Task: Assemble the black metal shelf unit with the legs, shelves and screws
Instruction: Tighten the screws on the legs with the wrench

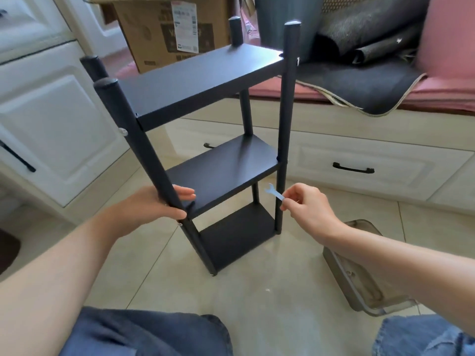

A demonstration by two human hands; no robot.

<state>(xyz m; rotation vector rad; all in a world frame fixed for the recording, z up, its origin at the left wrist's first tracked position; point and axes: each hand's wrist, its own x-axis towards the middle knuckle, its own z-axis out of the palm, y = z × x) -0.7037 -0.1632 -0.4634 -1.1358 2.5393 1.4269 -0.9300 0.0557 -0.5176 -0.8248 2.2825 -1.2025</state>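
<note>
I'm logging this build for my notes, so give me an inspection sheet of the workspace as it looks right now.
Surface: pale tiled floor, glossy.
Job's things: black shelf unit standing upright, three shelves on four legs; a silver screw head shows on the near left leg.
Clutter: clear plastic tray on the floor at right; cardboard box behind.
Hands: left hand grips the near left leg; right hand pinches a small flat wrench in its fingers.
Cables: nothing seen.
Surroundings: white cabinets, drawers, pink cushion, dark mats.
</note>
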